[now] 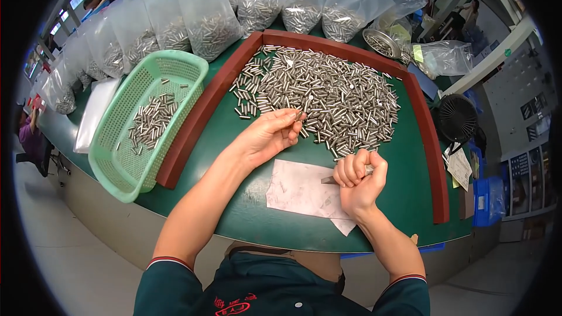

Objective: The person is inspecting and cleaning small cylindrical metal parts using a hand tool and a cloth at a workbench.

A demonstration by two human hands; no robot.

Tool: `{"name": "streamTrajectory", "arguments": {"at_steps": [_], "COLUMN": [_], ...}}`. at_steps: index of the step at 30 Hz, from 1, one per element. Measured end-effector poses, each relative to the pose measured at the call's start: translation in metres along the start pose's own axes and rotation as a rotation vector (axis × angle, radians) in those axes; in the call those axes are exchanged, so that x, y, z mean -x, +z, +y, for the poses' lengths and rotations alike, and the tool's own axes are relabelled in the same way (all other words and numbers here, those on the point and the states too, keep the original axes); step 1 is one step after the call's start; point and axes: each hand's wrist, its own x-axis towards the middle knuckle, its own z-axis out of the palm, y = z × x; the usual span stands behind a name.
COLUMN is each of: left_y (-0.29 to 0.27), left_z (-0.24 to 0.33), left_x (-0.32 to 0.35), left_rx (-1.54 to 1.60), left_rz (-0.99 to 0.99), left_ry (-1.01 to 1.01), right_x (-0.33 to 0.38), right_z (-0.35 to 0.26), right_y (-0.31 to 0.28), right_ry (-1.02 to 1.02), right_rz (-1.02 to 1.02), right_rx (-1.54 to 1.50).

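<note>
My left hand (264, 137) pinches a small silver metal pin (300, 115) between thumb and fingertips, at the near edge of a large heap of metal pins (333, 93). My right hand (362, 186) is wrapped round a hand tool whose short flat grey blade (329, 180) sticks out to the left; the handle is mostly hidden in the fist. That hand is over the right end of a smudged white paper sheet (298, 190) on the green table (249, 210). The two hands are apart.
A dark red frame (202, 105) borders the heap on three sides. Left of it, a green plastic basket (105, 152) holds more pins. Clear bags of pins (211, 26) line the back. On the right are a round metal dish (380, 43), a black fan (456, 118) and a blue bin (489, 202).
</note>
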Motion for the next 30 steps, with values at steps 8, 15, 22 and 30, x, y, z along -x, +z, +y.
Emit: {"name": "streamTrajectory", "arguments": {"at_steps": [8, 15, 22, 30], "left_y": [0.041, 0.05, 0.05, 0.062], "left_z": [-0.003, -0.035, -0.042, -0.044], "left_x": [0.02, 0.029, 0.026, 0.026], "left_rx": [-0.776, -1.539, -1.631, -1.64], "left_rz": [-0.053, -0.104, -0.043, 0.002], "left_ry": [-0.055, 0.324, 0.329, 0.247], "right_x": [0.0, -0.005, -0.003, -0.001], "right_z": [-0.001, -0.01, -0.005, -0.002], "right_y": [-0.002, -0.006, -0.008, -0.01], "right_ry": [-0.015, -0.148, -0.056, -0.064], "right_rz": [-0.032, -0.081, -0.031, 0.006], "right_rx": [-0.021, -0.098, -0.124, -0.153]}}
